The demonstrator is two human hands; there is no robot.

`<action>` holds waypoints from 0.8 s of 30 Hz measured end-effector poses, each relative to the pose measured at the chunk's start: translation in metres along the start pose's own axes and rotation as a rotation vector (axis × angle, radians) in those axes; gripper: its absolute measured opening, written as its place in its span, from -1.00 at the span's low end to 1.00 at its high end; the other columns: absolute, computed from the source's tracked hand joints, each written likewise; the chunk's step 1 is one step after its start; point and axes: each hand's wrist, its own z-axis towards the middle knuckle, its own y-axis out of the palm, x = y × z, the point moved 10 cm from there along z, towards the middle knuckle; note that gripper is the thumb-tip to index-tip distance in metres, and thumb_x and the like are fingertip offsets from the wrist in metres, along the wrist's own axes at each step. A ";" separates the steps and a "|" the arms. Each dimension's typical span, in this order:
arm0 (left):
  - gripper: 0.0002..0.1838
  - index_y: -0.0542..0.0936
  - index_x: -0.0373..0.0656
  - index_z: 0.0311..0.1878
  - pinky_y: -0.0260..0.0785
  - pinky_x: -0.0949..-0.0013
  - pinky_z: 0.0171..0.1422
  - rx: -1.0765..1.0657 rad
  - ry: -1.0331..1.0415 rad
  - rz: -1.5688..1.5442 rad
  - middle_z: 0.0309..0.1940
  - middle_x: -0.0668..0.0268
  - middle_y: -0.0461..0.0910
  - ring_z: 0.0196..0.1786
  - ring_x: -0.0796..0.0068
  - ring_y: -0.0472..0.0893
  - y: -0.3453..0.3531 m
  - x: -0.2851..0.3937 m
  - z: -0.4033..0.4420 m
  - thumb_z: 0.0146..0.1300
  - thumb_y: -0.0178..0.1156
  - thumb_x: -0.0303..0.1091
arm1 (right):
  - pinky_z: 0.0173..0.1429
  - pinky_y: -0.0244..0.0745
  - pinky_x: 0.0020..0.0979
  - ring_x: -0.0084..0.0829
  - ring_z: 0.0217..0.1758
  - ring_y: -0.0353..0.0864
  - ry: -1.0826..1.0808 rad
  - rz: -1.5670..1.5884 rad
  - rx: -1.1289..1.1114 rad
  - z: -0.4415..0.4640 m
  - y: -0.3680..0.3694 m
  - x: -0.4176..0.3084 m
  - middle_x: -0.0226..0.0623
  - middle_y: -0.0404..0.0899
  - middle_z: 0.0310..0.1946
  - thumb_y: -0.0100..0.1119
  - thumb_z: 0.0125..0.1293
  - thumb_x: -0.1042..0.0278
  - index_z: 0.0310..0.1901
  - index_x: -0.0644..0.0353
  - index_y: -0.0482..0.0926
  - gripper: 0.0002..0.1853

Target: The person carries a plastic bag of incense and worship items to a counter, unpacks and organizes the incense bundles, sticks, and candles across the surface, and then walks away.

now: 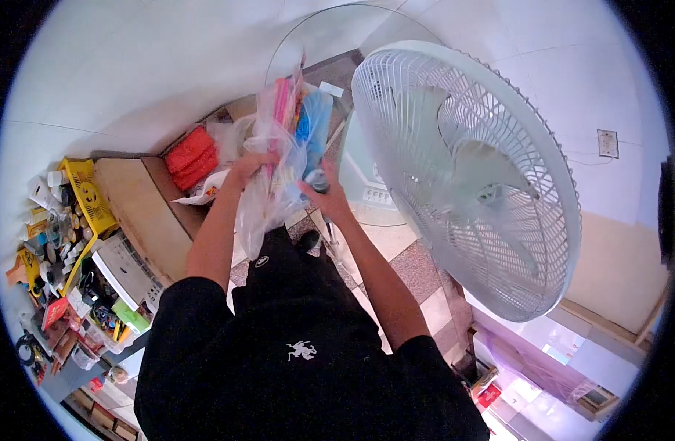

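Observation:
My left hand [254,166] is closed on a clear plastic bag [253,217], whose loose end hangs down in front of my trousers. Pink and other coloured items [282,103] show through the plastic above that hand. On the right, my right hand [330,192] is closed round a small, greyish, shiny round thing [317,180]; its kind is unclear. Just above it is a blue plastic-wrapped item [312,125], touching or very near the bag. Whether the blue item and the round thing are one object, I cannot tell.
A large white fan [466,180] stands close on my right. To the left, a wooden box [143,213] has a red bundle [192,158] beside it. Yellow baskets [88,197] with bottles and small goods sit farther left. Checkered floor tiles [418,268] lie below.

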 end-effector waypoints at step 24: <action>-0.68 0.72 -0.18 -0.05 0.50 0.30 0.04 0.049 0.276 -0.262 -0.22 0.31 0.68 -0.17 0.42 0.63 0.100 -0.085 -0.132 0.29 0.27 -0.16 | -0.25 0.45 -0.44 -0.55 -0.33 0.57 0.042 0.119 -0.422 -0.074 -0.014 -0.040 -0.49 0.63 -0.32 0.55 0.03 0.26 -0.14 0.11 0.67 -0.64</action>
